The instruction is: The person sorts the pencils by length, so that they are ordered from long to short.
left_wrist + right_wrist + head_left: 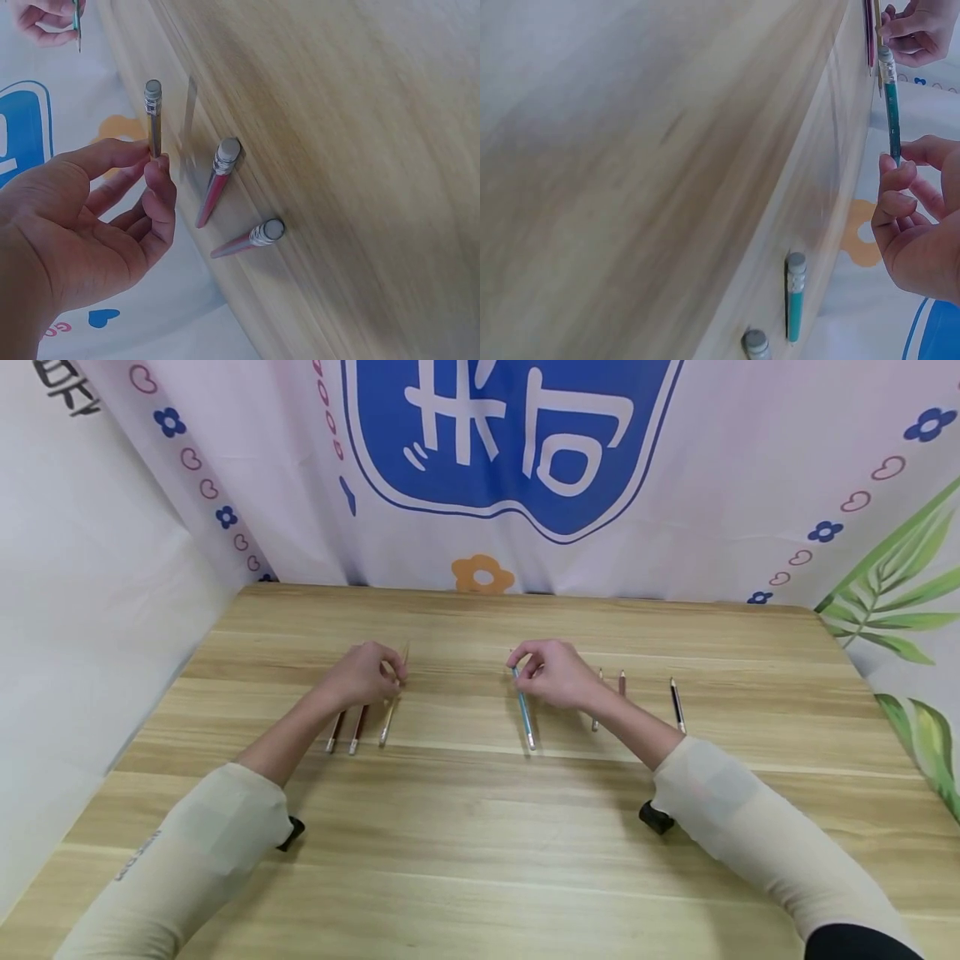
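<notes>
A blue pencil (523, 712) and a yellow pencil (387, 725) are each pinched in one hand, over the far half of the table. The right hand (555, 675) has the blue pencil between its thumb and fingertips, the pinch closed down to the shaft's thickness. The grip sits near the far end, so most of the shaft runs out of it toward the person, ending in a pale eraser (885, 54) in a metal band. The left hand (363, 675) pinches the yellow pencil in the same closed way, nearer its middle: a thin length shows beyond the fingertips and the eraser end lies on the person's side. I cannot tell whether either held pencil touches the wood.

Just beside the yellow pencil, partly under the left hand and wrist, lie two dark red pencils (358, 732), their eraser ends toward the person. By the right forearm lie a pale pencil (596, 723) and a reddish-brown pencil (622, 682), partly covered by the arm; a black pencil (677, 705) lies farther right.

Beige sleeves (757, 835) cover both forearms. Beyond the wood-grain table (480, 827) hangs a white cloth (720, 510) with a blue emblem (517, 389) and an orange flower (465, 575).
</notes>
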Demonstrator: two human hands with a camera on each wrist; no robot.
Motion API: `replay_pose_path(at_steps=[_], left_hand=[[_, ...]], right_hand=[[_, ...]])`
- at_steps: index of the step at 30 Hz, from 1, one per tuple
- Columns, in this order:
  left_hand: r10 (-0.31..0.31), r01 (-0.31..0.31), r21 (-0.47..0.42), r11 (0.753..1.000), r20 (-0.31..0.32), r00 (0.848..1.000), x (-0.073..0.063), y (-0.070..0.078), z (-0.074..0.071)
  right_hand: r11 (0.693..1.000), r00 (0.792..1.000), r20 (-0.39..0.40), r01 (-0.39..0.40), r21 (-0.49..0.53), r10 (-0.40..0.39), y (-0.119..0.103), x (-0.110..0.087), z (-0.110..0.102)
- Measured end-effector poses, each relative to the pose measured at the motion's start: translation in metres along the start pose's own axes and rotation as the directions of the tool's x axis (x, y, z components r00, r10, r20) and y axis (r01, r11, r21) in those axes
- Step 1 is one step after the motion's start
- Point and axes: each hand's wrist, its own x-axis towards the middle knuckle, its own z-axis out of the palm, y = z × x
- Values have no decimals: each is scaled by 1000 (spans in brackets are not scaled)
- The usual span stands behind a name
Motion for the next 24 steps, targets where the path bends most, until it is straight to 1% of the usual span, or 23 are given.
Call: replay_pose_path(at_steps=[9,13,21,24], left_hand=[[-34,34,11,999,12,999,0,-3,1],[-26,26,38,999,11,1000,-1,-4,1],[-27,24,42,999,60,998,-3,-4,-1],[-27,24,50,998,61,998,-3,-4,-1]], right_hand=[[1000,1000,22,4,16,-4,-5,7,7],[1000,1000,28,6,18,-7,-6,11,9],[999,999,35,34,-17,-34,-12,16,14],[999,998,38,41,-8,-41,-13,17,16]])
